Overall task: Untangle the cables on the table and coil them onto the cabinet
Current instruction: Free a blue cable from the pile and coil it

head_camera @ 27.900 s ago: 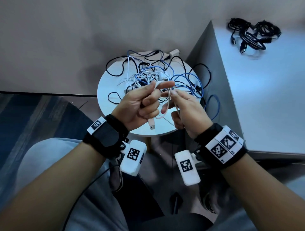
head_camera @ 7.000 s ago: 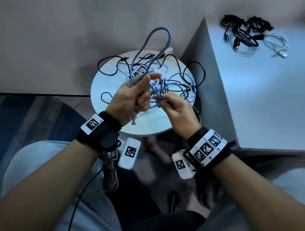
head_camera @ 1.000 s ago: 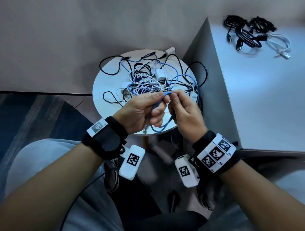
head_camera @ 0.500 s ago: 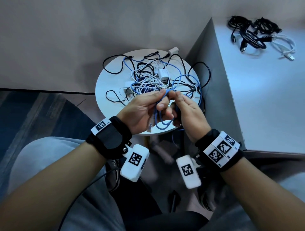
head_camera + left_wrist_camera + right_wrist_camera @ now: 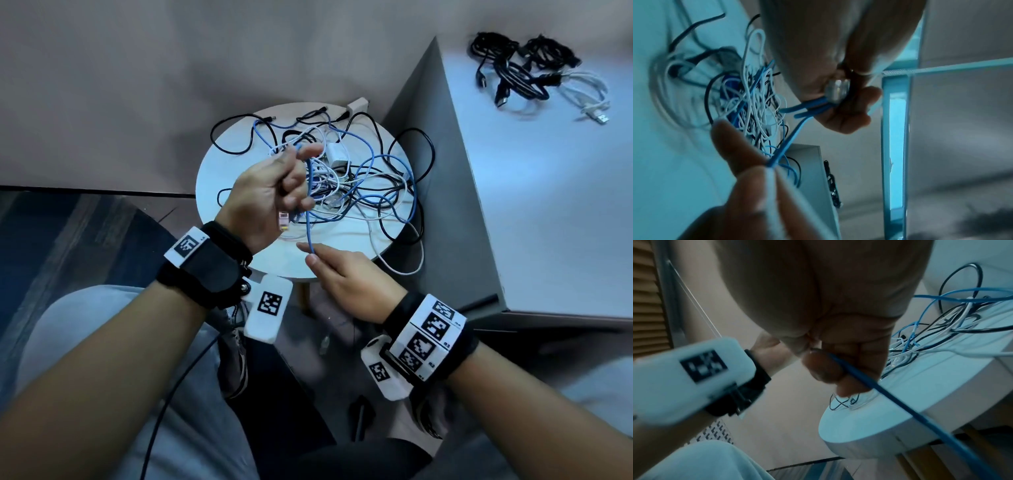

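Both hands stretch a blue cable (image 5: pixel 309 219) above the table (image 5: pixel 349 240) edge.

grey wall (image 5: pixel 171 68) behind | dark striped rug (image 5: pixel 68 233) on floor | shoe (image 5: pixel 236 356) underfoot

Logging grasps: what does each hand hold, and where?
Left hand grips the thin blue cable near its clear plug end; right hand pinches its run lower down.

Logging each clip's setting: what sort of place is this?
Probably a home or office corner, indoors: a small round table of tangled cables beside a grey cabinet, plain wall behind, rug on the floor.
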`<state>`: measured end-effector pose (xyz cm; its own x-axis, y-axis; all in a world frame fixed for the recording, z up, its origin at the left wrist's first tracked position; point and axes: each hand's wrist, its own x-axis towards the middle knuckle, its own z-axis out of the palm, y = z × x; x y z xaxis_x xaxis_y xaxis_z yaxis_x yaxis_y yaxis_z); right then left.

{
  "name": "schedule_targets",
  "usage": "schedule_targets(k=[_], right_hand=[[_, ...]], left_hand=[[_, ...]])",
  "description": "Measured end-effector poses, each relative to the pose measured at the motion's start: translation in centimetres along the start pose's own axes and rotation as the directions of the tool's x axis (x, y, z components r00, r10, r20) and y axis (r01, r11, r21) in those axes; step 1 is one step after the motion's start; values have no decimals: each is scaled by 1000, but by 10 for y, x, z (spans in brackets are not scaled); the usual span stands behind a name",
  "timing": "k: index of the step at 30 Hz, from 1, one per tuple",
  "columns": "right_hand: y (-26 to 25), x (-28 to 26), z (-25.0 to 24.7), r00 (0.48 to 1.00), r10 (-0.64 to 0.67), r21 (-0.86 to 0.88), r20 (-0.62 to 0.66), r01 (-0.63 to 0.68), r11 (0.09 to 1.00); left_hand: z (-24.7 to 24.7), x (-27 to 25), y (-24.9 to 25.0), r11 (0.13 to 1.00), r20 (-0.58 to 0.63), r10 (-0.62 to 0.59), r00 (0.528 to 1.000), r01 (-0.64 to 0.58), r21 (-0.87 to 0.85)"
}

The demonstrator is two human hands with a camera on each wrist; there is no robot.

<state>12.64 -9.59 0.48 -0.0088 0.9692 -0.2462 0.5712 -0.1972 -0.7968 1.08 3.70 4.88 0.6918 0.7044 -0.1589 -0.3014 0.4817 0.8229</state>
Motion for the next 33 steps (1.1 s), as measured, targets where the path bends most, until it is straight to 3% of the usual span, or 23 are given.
schedule_targets(k=[3,5,8,10,12,14,17,19,22,27,33], right_hand=[[-9,0,-6,997,-17,-29,77,19,999],[-12,-1,-10,997,-65,-25,50,67,997],[-10,-3,-19,971,-170,105,-171,189,976],[-8,-2,-26,925,-189,220,-329,270,937],[-6,-1,-34,876,-192,237,-443,321,917],[-2,2,-39,823,-213,173,-526,349,921],[2,4,-42,794,-200,127,-574,328,936],[3,5,-42,839,-148,173,-524,275,946],[-1,5,-39,923,-47,414,-382,217,884],[-9,7,-31,934,158,720,-320,131,682],[-7,7,-33,941,174,779,-291,128,614]], left_hand=[[6,-3,-8,984,-17,27,999,-24,179],[9,-6,-11,935,4,25,1000,-25,352],[6,-8,-15,692,92,-4,996,-64,719],[5,-10,-16,567,157,-93,983,-77,820],[7,-12,-16,612,180,-185,966,-30,790],[11,-13,-11,746,175,-222,959,51,664],[11,-13,-5,861,196,-264,944,139,490],[10,-14,-5,899,246,-267,932,149,411],[10,-15,-5,949,273,-278,921,219,228],[10,-11,-5,954,267,-259,928,289,-79],[16,-12,-9,962,209,-244,947,264,-74]])
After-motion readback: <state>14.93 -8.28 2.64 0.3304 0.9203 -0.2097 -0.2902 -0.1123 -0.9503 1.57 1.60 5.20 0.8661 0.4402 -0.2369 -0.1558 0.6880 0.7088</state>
